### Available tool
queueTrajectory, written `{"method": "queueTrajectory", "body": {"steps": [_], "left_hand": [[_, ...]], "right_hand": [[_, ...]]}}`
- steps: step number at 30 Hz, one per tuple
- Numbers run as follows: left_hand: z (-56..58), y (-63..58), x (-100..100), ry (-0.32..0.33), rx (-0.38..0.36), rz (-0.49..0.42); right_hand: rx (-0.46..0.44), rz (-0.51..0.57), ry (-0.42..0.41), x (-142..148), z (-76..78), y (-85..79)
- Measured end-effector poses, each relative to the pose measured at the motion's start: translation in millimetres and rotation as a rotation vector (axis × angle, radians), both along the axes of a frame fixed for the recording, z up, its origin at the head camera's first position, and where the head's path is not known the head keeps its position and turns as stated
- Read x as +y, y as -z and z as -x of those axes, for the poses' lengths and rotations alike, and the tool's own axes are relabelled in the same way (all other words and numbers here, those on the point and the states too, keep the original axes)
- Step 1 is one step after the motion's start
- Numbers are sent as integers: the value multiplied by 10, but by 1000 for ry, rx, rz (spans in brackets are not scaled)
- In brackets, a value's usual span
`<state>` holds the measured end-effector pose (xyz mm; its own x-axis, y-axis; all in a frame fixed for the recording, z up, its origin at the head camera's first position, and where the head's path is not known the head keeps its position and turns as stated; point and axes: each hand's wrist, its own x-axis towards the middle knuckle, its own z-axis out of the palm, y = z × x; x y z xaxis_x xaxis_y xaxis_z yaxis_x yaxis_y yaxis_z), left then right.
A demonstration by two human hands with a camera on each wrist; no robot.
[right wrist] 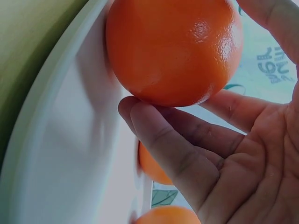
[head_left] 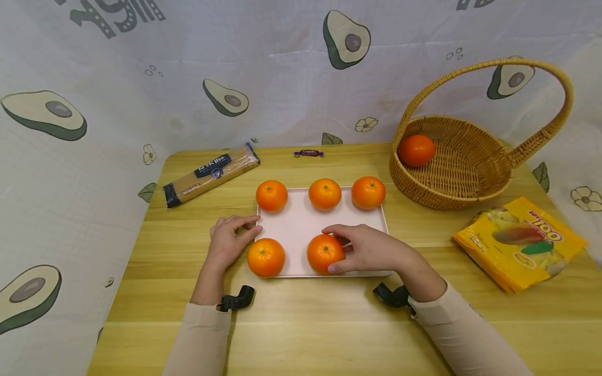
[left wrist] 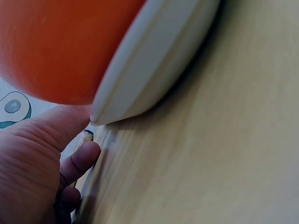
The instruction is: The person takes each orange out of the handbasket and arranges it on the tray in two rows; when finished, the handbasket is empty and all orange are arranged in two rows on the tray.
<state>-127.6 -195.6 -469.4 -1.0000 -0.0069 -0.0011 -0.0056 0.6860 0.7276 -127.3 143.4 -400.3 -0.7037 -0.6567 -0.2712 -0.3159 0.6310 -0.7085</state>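
My right hand [head_left: 364, 248] curves its thumb and fingers round an orange [head_left: 324, 254] at the front middle of a white tray [head_left: 296, 224]. In the right wrist view, fingertips [right wrist: 149, 119] touch that orange [right wrist: 173, 51], which sits close to the tray floor. My left hand [head_left: 228, 243] rests at the tray's left rim, thumb and index fingertips at the edge, other fingers loosely bent. Close to it, another orange [head_left: 266, 257] occupies the front left corner. Along the back edge lie three oranges, at left [head_left: 271, 196], middle [head_left: 325, 194] and right [head_left: 369, 192].
A wicker basket [head_left: 451, 193] with a tall handle holds one red-orange fruit [head_left: 417, 150] at the back right. In front of it lies a yellow candy bag [head_left: 522, 243]. A pasta pack [head_left: 211, 175] and a small wrapped candy [head_left: 309, 153] lie toward the back.
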Motion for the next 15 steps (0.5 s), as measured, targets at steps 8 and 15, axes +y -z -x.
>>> {"method": "queueTrajectory", "body": {"steps": [8, 15], "left_hand": [[2, 1, -3, 0, 5, -1], [0, 5, -4, 3, 9, -5]], "right_hand": [[26, -5, 4, 1, 0, -2], [42, -31, 4, 1, -6, 7]]}}
